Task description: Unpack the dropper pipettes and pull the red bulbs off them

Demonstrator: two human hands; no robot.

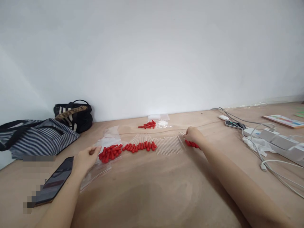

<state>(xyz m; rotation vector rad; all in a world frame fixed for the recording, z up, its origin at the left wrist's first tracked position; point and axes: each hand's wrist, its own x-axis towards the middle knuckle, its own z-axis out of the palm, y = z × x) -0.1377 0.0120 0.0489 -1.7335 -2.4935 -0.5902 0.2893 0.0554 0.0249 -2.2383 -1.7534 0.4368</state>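
My left hand (pixel 85 159) is beside a pile of red bulb-shaped caps (pixel 110 153), its thumb and fingers curled together at the pile's left edge. Whatever those fingertips hold, if anything, is too small to make out. The pile rests on a clear plastic bag (pixel 95 172). To its right, a fanned row of thin pale sticks bears red caps (pixel 140 146) on the near ends. Bare thin sticks (pixel 168 145) lie side by side after them. At the row's right end my right hand (pixel 193 135) pinches a thin stick, with more red caps (pixel 192 144) just below the hand.
Smaller red pieces (pixel 149 124) lie by a clear bag (pixel 161 122) near the wall. A phone (pixel 55 180) is beside my left forearm. Striped bag (pixel 42 137) and black bag (pixel 83 118) stand left. Power strip (pixel 280 142), cables and a coloured board (pixel 283 121) are right.
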